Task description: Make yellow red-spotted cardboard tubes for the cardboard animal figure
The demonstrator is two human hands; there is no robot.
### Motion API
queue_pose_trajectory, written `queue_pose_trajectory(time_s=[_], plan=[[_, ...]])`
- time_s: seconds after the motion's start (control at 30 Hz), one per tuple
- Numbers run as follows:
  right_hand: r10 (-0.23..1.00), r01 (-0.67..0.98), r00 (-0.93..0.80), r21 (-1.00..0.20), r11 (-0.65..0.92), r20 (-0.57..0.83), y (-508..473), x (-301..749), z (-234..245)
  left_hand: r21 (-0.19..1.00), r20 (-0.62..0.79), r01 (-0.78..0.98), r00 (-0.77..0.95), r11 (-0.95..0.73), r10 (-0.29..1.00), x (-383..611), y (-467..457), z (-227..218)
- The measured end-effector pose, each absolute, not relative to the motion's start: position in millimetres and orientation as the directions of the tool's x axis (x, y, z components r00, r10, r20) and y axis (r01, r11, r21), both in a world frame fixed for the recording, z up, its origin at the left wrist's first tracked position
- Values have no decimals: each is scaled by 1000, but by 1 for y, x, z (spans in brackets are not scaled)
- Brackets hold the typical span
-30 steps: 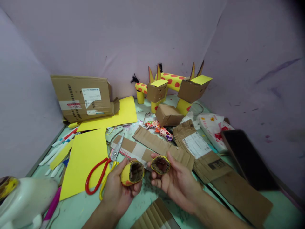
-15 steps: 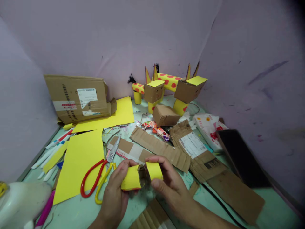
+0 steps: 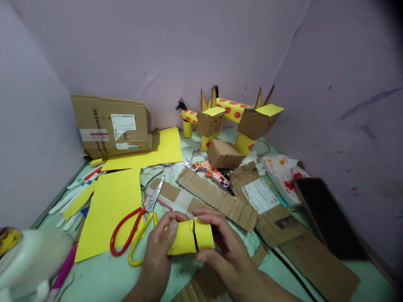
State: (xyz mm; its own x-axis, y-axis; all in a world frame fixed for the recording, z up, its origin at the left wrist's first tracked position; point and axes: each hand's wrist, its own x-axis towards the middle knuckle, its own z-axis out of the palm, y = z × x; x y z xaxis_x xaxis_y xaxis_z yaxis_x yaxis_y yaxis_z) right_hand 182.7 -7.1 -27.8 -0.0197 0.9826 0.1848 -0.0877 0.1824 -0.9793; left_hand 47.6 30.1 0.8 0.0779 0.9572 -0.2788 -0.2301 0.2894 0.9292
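My left hand (image 3: pixel 162 247) grips a yellow paper-covered cardboard tube (image 3: pixel 181 238), thumb on top. My right hand (image 3: pixel 225 241) holds a shorter yellow tube piece (image 3: pixel 204 235) between thumb and fingers. Both pieces lie end to end, with a thin dark gap along the seam between them. Left of my hands, scissors (image 3: pixel 151 204) with one red and one yellow handle rest partly on a yellow sheet (image 3: pixel 110 209). Beyond my hands lie a brown cardboard strip (image 3: pixel 217 197) and a floral-patterned glue gun (image 3: pixel 211 173).
Two spotted yellow giraffe-like figures with cardboard box heads (image 3: pixel 210 122) stand at the back, behind a small brown box (image 3: pixel 225 153). A large carton (image 3: pixel 110 126) leans at back left. A phone (image 3: pixel 327 218) lies right; a white mug-like vessel (image 3: pixel 37 260) is at lower left.
The two yellow tube pieces have come together, closing the gap that showed the left tube's hollow end. The whole scene has shifted slightly right in view.
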Motion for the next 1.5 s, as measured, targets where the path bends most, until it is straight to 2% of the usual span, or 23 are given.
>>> queue_pose_trajectory(time_s=[0.17,0.27,0.33,0.43,0.5,0.63,0.8,0.87,1.1,1.3,1.5], plan=[[961,66,-75,-960,270,265,-9,184,-33,938,-275,-182,124,295,953,46,28,-1],[937,184,-95,-919,348,336,-9,185,-37,935,-252,-200,207,293,945,46,27,-1],[967,190,-64,-948,255,247,-8,186,-35,886,-288,-269,318,377,903,44,28,-2],[997,-28,-53,-998,-58,-56,-4,189,-29,773,-377,-283,516,568,770,40,33,-5],[985,-168,-57,-971,-168,-160,1,191,-26,743,-415,-221,589,632,693,36,37,-5],[976,-230,5,-950,-210,-217,9,196,-25,693,-499,-214,547,688,672,31,44,1],[956,-490,147,-858,-154,-255,17,203,-26,507,-559,-369,547,779,623,27,52,11],[946,-545,189,-829,-123,-265,19,204,-24,471,-568,-422,527,775,632,26,54,12],[945,-628,97,-756,-185,-312,18,198,-24,422,-611,-526,437,738,661,28,54,13],[936,-626,84,-749,-218,-343,15,195,-27,530,-597,-503,349,682,722,32,53,4],[961,-424,79,-881,-210,-267,10,194,-30,822,-338,-396,239,410,910,34,40,-6]])
